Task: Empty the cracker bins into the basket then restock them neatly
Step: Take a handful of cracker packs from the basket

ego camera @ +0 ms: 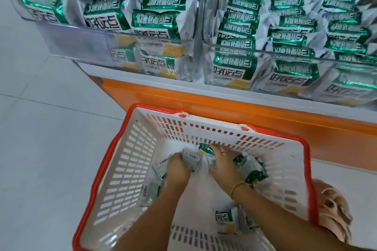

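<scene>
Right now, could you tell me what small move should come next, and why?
Probably lift the packets that the left hand grips up to the left bin, whose front-left corner looks unfilled. Only a few remain in the basket.

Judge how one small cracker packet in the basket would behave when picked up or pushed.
Probably light: the left hand appears to grip several cracker packets at once. Their foil looks crinkled, so each likely flexes and may be slippery; the crackers inside could snap if squeezed. Being flat-sided, a packet should slide in the basket rather than roll.
</scene>
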`<state>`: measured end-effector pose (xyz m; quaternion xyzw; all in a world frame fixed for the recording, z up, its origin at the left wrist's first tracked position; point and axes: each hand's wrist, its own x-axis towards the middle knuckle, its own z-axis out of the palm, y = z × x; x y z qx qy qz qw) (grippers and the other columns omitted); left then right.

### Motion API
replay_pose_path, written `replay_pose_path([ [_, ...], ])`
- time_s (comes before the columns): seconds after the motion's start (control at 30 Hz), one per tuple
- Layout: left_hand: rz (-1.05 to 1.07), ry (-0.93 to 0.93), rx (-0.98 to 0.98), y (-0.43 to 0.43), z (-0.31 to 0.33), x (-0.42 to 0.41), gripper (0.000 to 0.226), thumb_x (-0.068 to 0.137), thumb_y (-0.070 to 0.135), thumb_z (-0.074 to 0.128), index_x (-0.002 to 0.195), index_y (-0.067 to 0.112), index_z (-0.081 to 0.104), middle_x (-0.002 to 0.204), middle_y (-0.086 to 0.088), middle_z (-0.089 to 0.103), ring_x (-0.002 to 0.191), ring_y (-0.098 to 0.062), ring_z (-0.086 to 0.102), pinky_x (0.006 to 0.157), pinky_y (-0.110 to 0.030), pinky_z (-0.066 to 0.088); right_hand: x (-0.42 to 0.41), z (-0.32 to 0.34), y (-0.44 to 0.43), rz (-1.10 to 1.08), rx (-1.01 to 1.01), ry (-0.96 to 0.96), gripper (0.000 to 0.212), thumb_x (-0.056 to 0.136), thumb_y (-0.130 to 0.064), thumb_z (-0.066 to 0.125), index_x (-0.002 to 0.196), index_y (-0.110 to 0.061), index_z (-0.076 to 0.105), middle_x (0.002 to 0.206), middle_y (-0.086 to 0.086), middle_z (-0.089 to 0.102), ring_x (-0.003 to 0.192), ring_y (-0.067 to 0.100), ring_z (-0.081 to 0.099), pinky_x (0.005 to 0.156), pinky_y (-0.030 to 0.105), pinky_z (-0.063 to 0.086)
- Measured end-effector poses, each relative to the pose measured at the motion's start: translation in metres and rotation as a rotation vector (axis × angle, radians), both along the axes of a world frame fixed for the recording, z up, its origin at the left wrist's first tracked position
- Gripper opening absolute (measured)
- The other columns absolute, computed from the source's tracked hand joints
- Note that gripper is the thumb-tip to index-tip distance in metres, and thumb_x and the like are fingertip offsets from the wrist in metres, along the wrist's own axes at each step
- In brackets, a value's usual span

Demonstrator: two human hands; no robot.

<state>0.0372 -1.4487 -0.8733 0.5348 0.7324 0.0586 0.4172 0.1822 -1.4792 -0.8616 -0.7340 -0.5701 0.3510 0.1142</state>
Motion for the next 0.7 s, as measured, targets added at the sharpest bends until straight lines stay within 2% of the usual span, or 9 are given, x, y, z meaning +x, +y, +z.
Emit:
replay_pose_path([
  [0.07,-0.025,0.090,0.011,0.002,-0.014,0.005,0.042,0.080,0.022,0.069,0.118,0.009,0.054,0.114,-0.009,0.058,0.102,-0.021,0.055,0.090,-0.032,0.048,0.001,-0.007,0.000,0.022,0.023,-0.015,0.062,0.093,-0.010,0.056,0.148,-0.020,0.030,0.153,0.001,0.028,0.139,0.018,0.031,0.110,0.028,0.033],
  [0.13,-0.012,0.128,0.020,0.003,-0.017,0.010,0.063,0.077,0.033,0.074,0.128,0.009,0.047,0.122,-0.010,0.051,0.111,-0.023,0.049,0.097,-0.034,0.044,0.003,-0.012,0.002,0.051,0.050,-0.042,0.059,0.094,-0.011,0.054,0.147,-0.021,0.032,0.152,-0.001,0.029,0.138,0.018,0.032,0.111,0.029,0.035],
  [0.23,-0.031,0.209,0.017,0.006,-0.023,0.014,0.080,0.069,0.057,0.074,0.130,0.013,0.045,0.121,-0.009,0.053,0.114,-0.025,0.047,0.100,-0.035,0.041,0.005,-0.019,0.005,0.100,0.070,-0.112,0.055,0.095,-0.016,0.053,0.146,-0.022,0.035,0.150,-0.002,0.034,0.139,0.018,0.030,0.114,0.031,0.030],
  [0.33,-0.142,0.286,-0.019,0.008,-0.029,0.013,0.069,0.071,0.057,0.070,0.124,0.017,0.052,0.118,-0.006,0.058,0.113,-0.024,0.048,0.102,-0.036,0.039,0.008,-0.026,0.009,0.139,0.050,-0.184,0.054,0.094,-0.022,0.054,0.145,-0.023,0.036,0.150,-0.002,0.036,0.139,0.019,0.029,0.115,0.031,0.023],
  [0.4,-0.222,0.325,-0.024,0.007,-0.030,0.010,0.049,0.076,0.042,0.069,0.118,0.019,0.059,0.114,-0.004,0.063,0.110,-0.022,0.053,0.102,-0.034,0.041,0.009,-0.029,0.011,0.154,0.033,-0.203,0.056,0.093,-0.024,0.057,0.145,-0.024,0.036,0.150,-0.001,0.036,0.140,0.020,0.028,0.116,0.033,0.022],
  [0.47,-0.218,0.301,-0.044,0.006,-0.026,0.006,0.036,0.076,0.026,0.069,0.112,0.020,0.064,0.108,-0.004,0.068,0.101,-0.020,0.059,0.092,-0.031,0.049,0.008,-0.032,0.013,0.147,0.016,-0.217,0.056,0.093,-0.023,0.058,0.145,-0.025,0.037,0.149,-0.001,0.038,0.140,0.022,0.029,0.116,0.035,0.022],
  [0.53,-0.191,0.244,-0.088,0.003,-0.019,0.001,0.032,0.077,0.022,0.071,0.109,0.020,0.065,0.105,-0.001,0.068,0.097,-0.018,0.061,0.082,-0.024,0.050,0.007,-0.032,0.012,0.147,0.022,-0.218,0.056,0.092,-0.023,0.060,0.144,-0.025,0.040,0.147,0.000,0.041,0.139,0.022,0.031,0.116,0.035,0.021],
  [0.6,-0.196,0.205,-0.145,-0.004,-0.013,-0.001,0.030,0.078,0.022,0.073,0.104,0.018,0.061,0.103,-0.001,0.066,0.094,-0.018,0.061,0.074,-0.023,0.046,0.005,-0.030,0.010,0.134,0.054,-0.159,0.056,0.089,-0.027,0.062,0.142,-0.026,0.043,0.144,0.001,0.045,0.135,0.024,0.035,0.114,0.036,0.026],
  [0.7,-0.185,0.117,-0.194,-0.018,-0.010,-0.006,0.038,0.078,0.022,0.074,0.109,0.014,0.053,0.109,-0.006,0.064,0.096,-0.022,0.060,0.078,-0.028,0.048,0.003,-0.024,0.007,0.043,0.061,0.010,0.053,0.087,-0.031,0.064,0.138,-0.027,0.048,0.132,0.002,0.054,0.123,0.022,0.047,0.104,0.035,0.041],
])
